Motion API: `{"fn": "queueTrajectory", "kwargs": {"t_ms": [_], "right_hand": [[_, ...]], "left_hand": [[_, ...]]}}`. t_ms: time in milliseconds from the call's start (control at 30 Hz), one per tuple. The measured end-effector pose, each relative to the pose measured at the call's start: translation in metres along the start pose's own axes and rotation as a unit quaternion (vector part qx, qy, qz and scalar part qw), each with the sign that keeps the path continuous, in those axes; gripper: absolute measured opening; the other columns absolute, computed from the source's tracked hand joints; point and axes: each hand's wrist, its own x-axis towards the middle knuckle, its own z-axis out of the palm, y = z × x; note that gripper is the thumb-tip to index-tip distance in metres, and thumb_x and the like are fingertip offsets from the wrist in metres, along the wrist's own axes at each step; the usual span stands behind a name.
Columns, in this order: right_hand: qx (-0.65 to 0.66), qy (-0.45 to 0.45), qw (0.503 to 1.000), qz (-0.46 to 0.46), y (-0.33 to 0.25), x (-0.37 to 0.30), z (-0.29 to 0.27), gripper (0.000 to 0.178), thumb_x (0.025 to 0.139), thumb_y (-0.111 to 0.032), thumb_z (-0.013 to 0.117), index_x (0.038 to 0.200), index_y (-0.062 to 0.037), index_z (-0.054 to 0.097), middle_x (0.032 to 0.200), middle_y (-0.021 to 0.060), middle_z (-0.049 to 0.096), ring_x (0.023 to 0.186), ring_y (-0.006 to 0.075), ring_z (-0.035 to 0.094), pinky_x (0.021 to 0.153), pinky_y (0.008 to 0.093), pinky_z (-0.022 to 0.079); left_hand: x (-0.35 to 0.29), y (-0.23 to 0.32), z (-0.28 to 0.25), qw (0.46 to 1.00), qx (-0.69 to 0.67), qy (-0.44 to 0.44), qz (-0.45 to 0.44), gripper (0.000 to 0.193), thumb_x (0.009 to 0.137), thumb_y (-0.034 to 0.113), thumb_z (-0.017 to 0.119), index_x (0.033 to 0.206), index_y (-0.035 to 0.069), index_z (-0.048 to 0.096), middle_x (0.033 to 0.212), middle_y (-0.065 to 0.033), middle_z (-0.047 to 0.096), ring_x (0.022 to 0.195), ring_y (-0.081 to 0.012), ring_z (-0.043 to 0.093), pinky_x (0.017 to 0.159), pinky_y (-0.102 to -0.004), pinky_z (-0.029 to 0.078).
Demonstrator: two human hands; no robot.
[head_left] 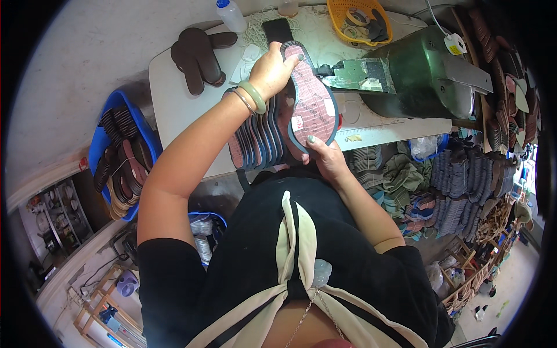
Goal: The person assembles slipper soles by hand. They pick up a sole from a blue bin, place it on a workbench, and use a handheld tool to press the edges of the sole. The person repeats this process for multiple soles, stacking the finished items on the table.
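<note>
Between my two hands is a shoe insole (310, 95), its pinkish, lined face toward me and a dark blue edge all round. White patches show on its wider end. My left hand (272, 69) is closed on the narrow far end, thumb on top. At the near, wide end, my right hand (331, 160) pinches the edge with the thumb on the face; its other fingers are partly hidden beneath. Just left of the held piece, a row of similar blue-edged insoles (258, 142) stands packed at the table's near edge.
Right of my hands is a green sewing machine (423, 75) on the white table (168, 110). Brown soles (200, 55), a dark phone (278, 31), a bottle (232, 16) and a yellow basket (380, 36) lie farther back. A blue bin (152, 136) of soles stands left; stacked shoe parts (458, 180) fill the right.
</note>
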Motion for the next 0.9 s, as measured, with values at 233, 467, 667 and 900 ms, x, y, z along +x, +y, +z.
{"fn": "queueTrajectory", "kwargs": {"t_ms": [233, 467, 667, 900], "right_hand": [[0.03, 0.021, 0.999, -0.017, 0.002, 0.031, 0.003, 0.021, 0.09, -0.023, 0.062, 0.097, -0.0028, 0.061, 0.076, 0.004, 0.063, 0.062, 0.0096, 0.057, 0.055, 0.0221, 0.045], [0.07, 0.055, 0.996, -0.002, -0.018, 0.046, 0.023, 0.022, 0.091, -0.022, 0.062, 0.096, -0.0009, 0.063, 0.077, 0.0028, 0.063, 0.061, 0.0093, 0.056, 0.055, 0.0226, 0.045], [0.001, 0.07, 0.997, -0.016, -0.033, 0.057, 0.02, 0.021, 0.09, -0.024, 0.063, 0.094, -0.0029, 0.065, 0.076, 0.0024, 0.063, 0.059, 0.0078, 0.057, 0.053, 0.022, 0.045], [-0.031, 0.102, 0.994, 0.001, -0.037, 0.074, 0.006, 0.03, 0.091, -0.032, 0.061, 0.088, -0.0031, 0.065, 0.066, 0.0004, 0.061, 0.054, 0.0059, 0.056, 0.05, 0.0215, 0.047]], "left_hand": [[0.022, -0.017, 0.002, 0.998, -0.028, 0.06, -0.021, 0.057, 0.086, 0.037, 0.061, 0.121, -0.006, 0.048, 0.102, -0.0288, 0.064, 0.098, -0.0436, 0.061, 0.085, -0.0453, 0.049], [0.032, -0.029, 0.008, 0.984, 0.098, 0.126, 0.078, 0.069, 0.085, 0.044, 0.061, 0.13, -0.005, 0.045, 0.127, -0.0269, 0.053, 0.122, -0.0393, 0.047, 0.103, -0.0468, 0.034], [0.033, 0.001, -0.037, 0.895, 0.193, -0.25, 0.316, 0.076, 0.073, 0.049, 0.073, 0.13, 0.004, 0.052, 0.128, -0.0215, 0.053, 0.13, -0.0327, 0.04, 0.109, -0.0459, 0.026], [0.039, 0.007, -0.042, 0.92, 0.092, -0.304, 0.231, 0.052, 0.076, 0.028, 0.074, 0.12, 0.006, 0.058, 0.106, -0.0126, 0.062, 0.103, -0.0253, 0.055, 0.092, -0.034, 0.043]]}}
